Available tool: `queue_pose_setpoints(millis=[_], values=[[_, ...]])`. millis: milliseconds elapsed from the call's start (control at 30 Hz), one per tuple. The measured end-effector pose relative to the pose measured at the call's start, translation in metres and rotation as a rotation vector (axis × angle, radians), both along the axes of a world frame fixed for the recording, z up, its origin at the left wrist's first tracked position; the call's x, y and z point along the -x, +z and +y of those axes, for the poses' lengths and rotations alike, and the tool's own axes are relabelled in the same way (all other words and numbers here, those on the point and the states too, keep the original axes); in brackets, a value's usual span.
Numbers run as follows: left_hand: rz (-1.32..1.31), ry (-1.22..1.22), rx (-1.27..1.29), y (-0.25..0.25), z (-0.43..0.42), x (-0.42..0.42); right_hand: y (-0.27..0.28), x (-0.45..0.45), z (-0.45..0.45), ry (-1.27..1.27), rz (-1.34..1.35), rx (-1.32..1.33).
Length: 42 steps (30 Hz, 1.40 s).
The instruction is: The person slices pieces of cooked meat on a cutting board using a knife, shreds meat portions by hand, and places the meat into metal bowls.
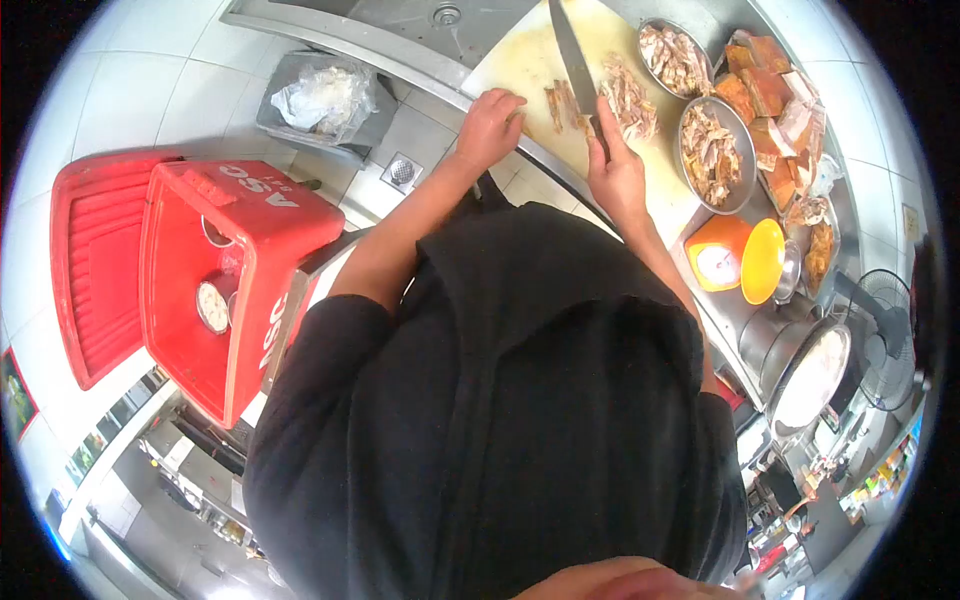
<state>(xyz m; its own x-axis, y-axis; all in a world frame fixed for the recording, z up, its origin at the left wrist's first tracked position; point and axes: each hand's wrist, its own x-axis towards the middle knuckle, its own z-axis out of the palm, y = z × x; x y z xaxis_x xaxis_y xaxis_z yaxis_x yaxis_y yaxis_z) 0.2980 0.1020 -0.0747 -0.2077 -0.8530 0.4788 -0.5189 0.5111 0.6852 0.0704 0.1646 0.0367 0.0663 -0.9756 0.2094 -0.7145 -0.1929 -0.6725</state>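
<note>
My right hand point(617, 172) is closed around the handle of a large knife point(572, 58), whose long blade points away from me over the white cutting board point(530, 50). On the board, a small strip of chopped meat point(562, 105) lies left of the blade and a larger pile of sliced meat point(628, 100) lies to its right. My left hand point(492, 125) is at the board's near left edge, fingers loosely bent, with nothing visible in it and apart from the meat.
Two metal bowls of cut meat, a far bowl point(642, 35) and a nearer bowl point(748, 185), stand right of the board. Beyond are roasted meat chunks point(765, 90), an orange scale point(712, 240), a yellow plate point(763, 262) and a large pot point(770, 350). An open red cooler point(250, 225) stands left.
</note>
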Motion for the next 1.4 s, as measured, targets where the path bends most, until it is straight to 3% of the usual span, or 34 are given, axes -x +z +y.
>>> queue_pose_setpoints(millis=[100,167,333,433,667,767,867,967,1100,1233,1267,1400], values=[[-0.027,0.01,-0.004,0.0,-0.004,0.002,-0.01,-0.013,-0.001,0.02,-0.064,0.206],[-0.037,0.006,0.023,-0.002,-0.003,0.004,-0.044,-0.006,-0.001,-0.02,0.086,-0.405],[-0.054,-0.019,0.014,0.002,0.001,0.004,-0.043,0.003,-0.009,-0.014,0.005,-0.313],[-0.064,-0.022,0.038,0.003,-0.001,0.002,-0.024,0.001,-0.008,-0.022,-0.076,-0.118],[-0.031,-0.103,-0.01,-0.01,-0.005,0.041,-0.004,0.0,-0.012,-0.086,-0.165,-0.026],[-0.06,-0.137,-0.166,0.005,-0.002,0.048,-0.005,0.004,-0.009,-0.101,-0.152,-0.017],[0.013,-0.095,-0.157,0.004,0.003,0.034,-0.006,0.001,-0.002,-0.042,-0.097,0.099],[0.053,-0.061,-0.122,0.002,0.005,0.021,-0.015,-0.007,0.003,0.017,-0.038,0.061],[0.051,-0.052,-0.042,0.004,-0.004,0.02,-0.047,-0.003,-0.005,-0.004,0.201,-0.418],[0.087,-0.047,-0.097,0.007,0.003,0.015,-0.049,0.002,-0.007,-0.001,0.032,-0.13],[0.095,-0.046,-0.145,0.008,0.008,0.012,-0.043,0.005,-0.004,-0.074,0.034,-0.292],[0.106,0.046,-0.039,0.0,0.005,0.003,-0.022,0.008,0.004,0.064,-0.056,-0.233]])
